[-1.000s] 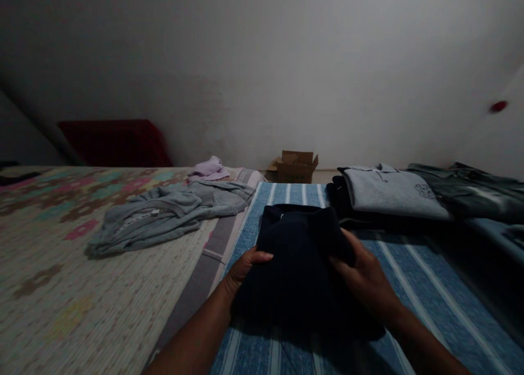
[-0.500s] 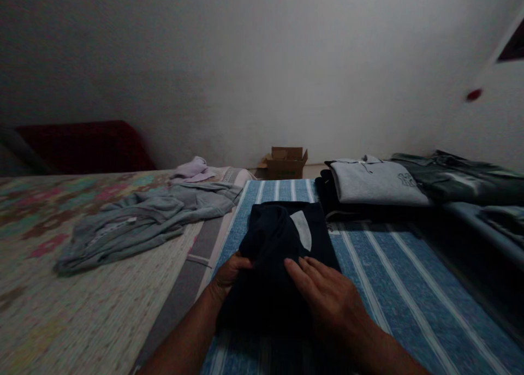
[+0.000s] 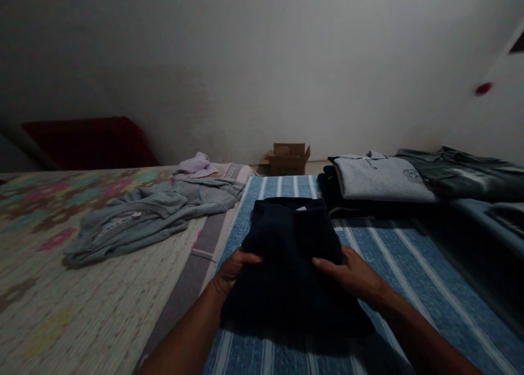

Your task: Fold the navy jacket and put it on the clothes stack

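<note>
Left hand (image 3: pixel 235 268), right hand (image 3: pixel 357 272) extended | fingers clamped on navy garment (image 3: pixel 286 277), opposite sides | striped cloth (image 3: pixel 434 287) beneath | grey wall (image 3: pixel 262 64) beyond

- A room in a home seems to be shown, maybe a bedroom.
- On the left, a big flat place is covered by a flowery blanket (image 3: pixel 49 309).
- On the right, a blue striped cloth (image 3: pixel 393 244) is spread out.
- Clothes are laid on top: a messy gray shirt (image 3: pixel 143 216) on the left, a neatly folded light gray hoodie (image 3: pixel 376 181) on the far right.
- An open cardboard box (image 3: pixel 287 165) is seen by the far plain wall (image 3: pixel 262 64).
</note>
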Available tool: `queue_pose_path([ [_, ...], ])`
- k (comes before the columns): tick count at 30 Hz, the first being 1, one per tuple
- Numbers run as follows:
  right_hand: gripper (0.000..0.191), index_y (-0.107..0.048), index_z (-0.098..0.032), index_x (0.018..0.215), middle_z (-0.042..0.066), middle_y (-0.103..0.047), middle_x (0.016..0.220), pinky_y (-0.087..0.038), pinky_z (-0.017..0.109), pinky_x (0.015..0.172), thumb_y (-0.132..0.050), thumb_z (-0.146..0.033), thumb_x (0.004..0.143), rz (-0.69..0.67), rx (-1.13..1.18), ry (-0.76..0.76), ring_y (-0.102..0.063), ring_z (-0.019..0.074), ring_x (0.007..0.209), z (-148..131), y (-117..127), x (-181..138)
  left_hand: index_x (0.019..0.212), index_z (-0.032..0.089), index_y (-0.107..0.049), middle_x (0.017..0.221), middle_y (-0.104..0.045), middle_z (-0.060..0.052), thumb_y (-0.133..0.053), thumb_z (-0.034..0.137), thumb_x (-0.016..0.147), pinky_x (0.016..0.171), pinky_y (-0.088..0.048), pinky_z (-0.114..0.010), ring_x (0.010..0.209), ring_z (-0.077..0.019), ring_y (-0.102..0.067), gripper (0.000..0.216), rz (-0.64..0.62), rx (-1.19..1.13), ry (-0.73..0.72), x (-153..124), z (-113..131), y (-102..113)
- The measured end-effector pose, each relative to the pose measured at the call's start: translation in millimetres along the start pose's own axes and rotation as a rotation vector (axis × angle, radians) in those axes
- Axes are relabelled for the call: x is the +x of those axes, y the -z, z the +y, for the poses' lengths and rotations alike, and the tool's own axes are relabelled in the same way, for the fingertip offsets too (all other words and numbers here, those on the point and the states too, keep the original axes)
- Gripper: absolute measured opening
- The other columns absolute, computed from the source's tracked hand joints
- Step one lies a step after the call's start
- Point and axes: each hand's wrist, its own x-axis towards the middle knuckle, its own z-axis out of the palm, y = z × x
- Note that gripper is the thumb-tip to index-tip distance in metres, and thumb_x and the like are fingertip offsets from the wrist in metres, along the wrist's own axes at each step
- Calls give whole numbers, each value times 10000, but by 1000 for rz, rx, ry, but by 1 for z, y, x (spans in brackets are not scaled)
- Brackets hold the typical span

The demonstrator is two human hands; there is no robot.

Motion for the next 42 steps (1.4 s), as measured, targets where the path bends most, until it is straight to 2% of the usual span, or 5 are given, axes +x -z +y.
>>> queue_pose_path([
  [6, 439, -624, -154, 1064, 90, -688, 1019, -498, 385, 831, -686, -417, 718, -92, 398, -198, -649, 248, 914, 5, 9, 5, 842, 110, -721, 774, -731, -94, -618, 30, 575, 668, -539, -369, 613, -245, -683, 298, -30, 3, -1, 0, 1, -1],
  [21, 378, -659, -164, 873, 35, -702, 793, -504, 304, 652, -800, -342, 571, 48, 567, -112, -648, 195, 705, -5, 12, 6, 802, 118, -708, 739, -730, -70, -644, 40, 524, 660, -548, -366, 624, -236, -678, 296, 46, -9, -80, -7, 9, -9],
  [30, 358, -640, -153, 751, -9, -664, 638, -472, 267, 540, -818, -212, 446, 251, 536, 47, -593, 154, 541, -36, 31, 43, 944, 112, -664, 827, -730, -73, -613, 71, 594, 690, -548, -354, 699, -235, -684, 355, 44, 105, -173, 1, 48, -21],
  [36, 405, -640, -153, 872, 37, -700, 705, -521, 320, 593, -738, -88, 484, 250, 552, -177, -642, 197, 600, -2, 31, 102, 921, 114, -643, 645, -696, -48, -683, 106, 584, 604, -537, -308, 577, -209, -664, 339, 278, 288, -87, 36, 47, -4],
  [42, 369, -618, -158, 930, 39, -711, 766, -539, 315, 607, -701, -93, 576, 295, 558, -244, -664, 192, 637, 29, 23, 105, 1018, 136, -612, 747, -712, -42, -677, 93, 572, 610, -526, -281, 606, -186, -665, 452, 301, 297, -96, 38, 37, 10],
])
